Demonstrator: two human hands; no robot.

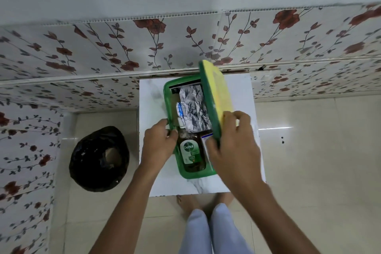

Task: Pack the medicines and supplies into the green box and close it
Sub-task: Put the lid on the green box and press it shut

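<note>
Dim, soft light — floor (276,129) glare streak — edges bowed, slightly blurred.

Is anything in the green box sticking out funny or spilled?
Nothing spilled. The crumpled silver foil strip lies tilted on top of the pile in the green box, so it may sit high. The right hand holds the lid half raised.

Both your bare arms reached forward and down. Your left hand (159,140) curled its fingers over the near-left rim of the green box (171,93). Your right hand (231,138) gripped the edge of the tilted lid (214,88), thumb underneath.
</note>
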